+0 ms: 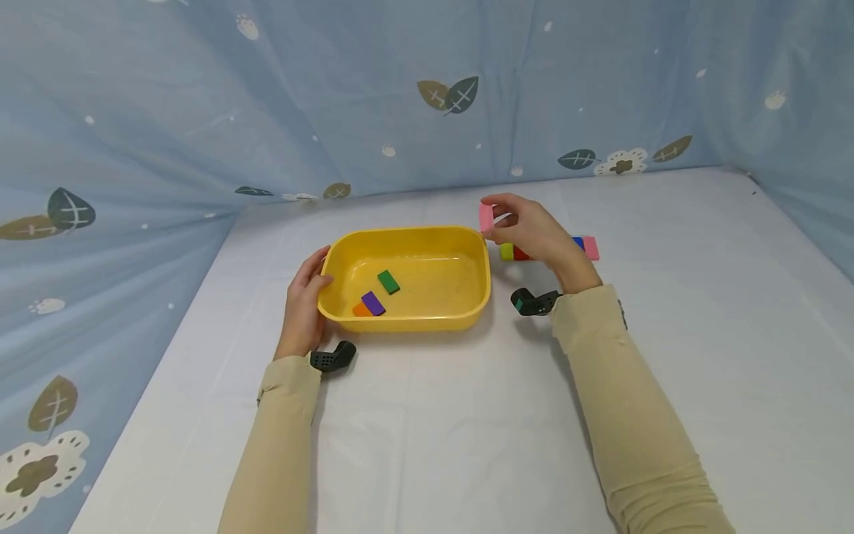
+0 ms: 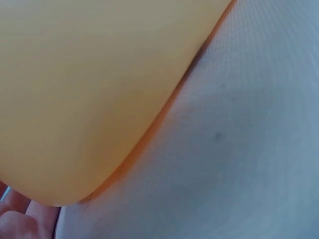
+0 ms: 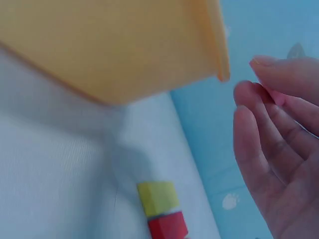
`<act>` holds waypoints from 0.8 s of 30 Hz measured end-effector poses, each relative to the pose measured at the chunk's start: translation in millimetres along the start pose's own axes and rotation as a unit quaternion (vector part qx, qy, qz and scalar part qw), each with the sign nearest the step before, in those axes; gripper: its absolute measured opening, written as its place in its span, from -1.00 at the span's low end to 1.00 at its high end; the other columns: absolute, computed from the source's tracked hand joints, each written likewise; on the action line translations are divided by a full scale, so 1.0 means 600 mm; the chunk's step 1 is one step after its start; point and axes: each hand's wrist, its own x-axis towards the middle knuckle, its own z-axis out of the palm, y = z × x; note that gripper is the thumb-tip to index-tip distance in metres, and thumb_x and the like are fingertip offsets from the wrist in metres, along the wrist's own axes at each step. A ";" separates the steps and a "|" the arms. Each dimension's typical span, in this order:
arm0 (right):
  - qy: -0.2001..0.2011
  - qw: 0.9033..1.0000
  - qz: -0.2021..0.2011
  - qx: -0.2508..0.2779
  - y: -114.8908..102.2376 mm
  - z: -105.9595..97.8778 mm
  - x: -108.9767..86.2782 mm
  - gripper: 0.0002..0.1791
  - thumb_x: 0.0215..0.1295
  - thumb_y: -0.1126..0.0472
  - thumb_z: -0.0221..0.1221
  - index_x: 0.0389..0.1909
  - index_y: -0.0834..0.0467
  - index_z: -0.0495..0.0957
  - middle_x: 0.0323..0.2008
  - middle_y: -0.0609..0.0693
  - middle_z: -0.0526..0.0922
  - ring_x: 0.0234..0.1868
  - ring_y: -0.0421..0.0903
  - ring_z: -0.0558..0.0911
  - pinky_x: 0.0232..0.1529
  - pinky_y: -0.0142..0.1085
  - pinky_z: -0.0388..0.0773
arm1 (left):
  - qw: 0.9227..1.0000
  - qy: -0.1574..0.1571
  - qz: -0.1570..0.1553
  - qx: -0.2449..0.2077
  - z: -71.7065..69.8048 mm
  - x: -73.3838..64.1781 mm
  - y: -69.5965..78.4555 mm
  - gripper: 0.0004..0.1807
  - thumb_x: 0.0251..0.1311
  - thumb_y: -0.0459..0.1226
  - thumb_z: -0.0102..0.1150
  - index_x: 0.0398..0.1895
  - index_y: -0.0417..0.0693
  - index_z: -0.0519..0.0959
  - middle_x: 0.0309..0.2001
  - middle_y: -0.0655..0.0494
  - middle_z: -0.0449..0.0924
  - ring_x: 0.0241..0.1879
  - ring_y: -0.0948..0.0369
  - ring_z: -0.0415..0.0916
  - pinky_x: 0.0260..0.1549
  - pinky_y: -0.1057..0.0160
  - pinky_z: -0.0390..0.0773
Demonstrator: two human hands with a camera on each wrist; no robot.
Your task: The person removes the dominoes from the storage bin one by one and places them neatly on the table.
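Evidently a two-handed job, each hand with its own role. Left hand (image 1: 302, 308) grips the near-left end of the yellow tub (image 1: 410, 324), thumb at the rim, fingers along the outside wall; likely a steadying hold, keeping the tub from sliding on the white cloth (image 1: 434, 430). Right hand (image 1: 527, 226) pinches a pink block (image 1: 486, 217) between thumb and fingertips, just above the tub's far-right corner. The narrow pinch suits so small a piece and leaves most of its face uncovered. Whether other fingers also support it, cannot tell.

Inside the tub, left half: green block (image 1: 388, 282) lying alone, purple block (image 1: 373, 302) against an orange block (image 1: 362, 309). Their loose angles suggest no deliberate arrangement.

Outside, right of the tub: a row, with yellow-green block (image 1: 507, 252), red block (image 1: 520, 254), blue block (image 1: 578, 242) and second pink block (image 1: 591, 248) showing; its middle is hidden by the right hand. Lined up on that side, presumably for easy reach.
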 end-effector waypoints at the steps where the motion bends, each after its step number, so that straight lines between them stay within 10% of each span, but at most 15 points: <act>1: 0.007 1.000 0.001 -0.006 0.002 0.000 0.001 -0.39 0.10 0.09 0.20 0.21 -0.06 0.26 -0.04 -0.05 0.41 -0.08 -0.09 0.43 -0.07 -0.24 0.48 | 1.000 0.002 0.004 -0.004 -0.001 0.001 -0.002 -0.49 0.21 -0.34 -0.17 0.25 0.15 0.24 0.26 0.22 0.16 0.18 0.20 0.20 0.06 0.37 0.31; 13: 0.016 0.991 0.026 -0.130 0.036 0.015 0.018 -0.40 0.07 0.04 0.21 0.17 0.02 0.30 0.00 0.02 0.42 -0.02 0.00 0.37 -0.05 -0.13 0.45 | 0.998 0.034 0.018 -0.047 -0.009 0.005 -0.005 -0.51 0.18 -0.39 -0.19 0.20 0.07 0.32 0.22 0.18 0.23 0.16 0.19 0.23 0.06 0.36 0.33; 24: 0.008 0.961 0.059 -0.269 0.043 0.037 0.021 -0.45 0.01 -0.07 0.23 0.08 -0.05 0.41 0.34 0.05 -0.03 0.32 0.14 -0.21 0.21 0.21 -0.16 | 0.999 0.030 0.016 -0.040 -0.009 0.006 -0.007 -0.51 0.19 -0.37 -0.18 0.22 0.09 0.30 0.23 0.20 0.21 0.16 0.20 0.23 0.09 0.32 0.30</act>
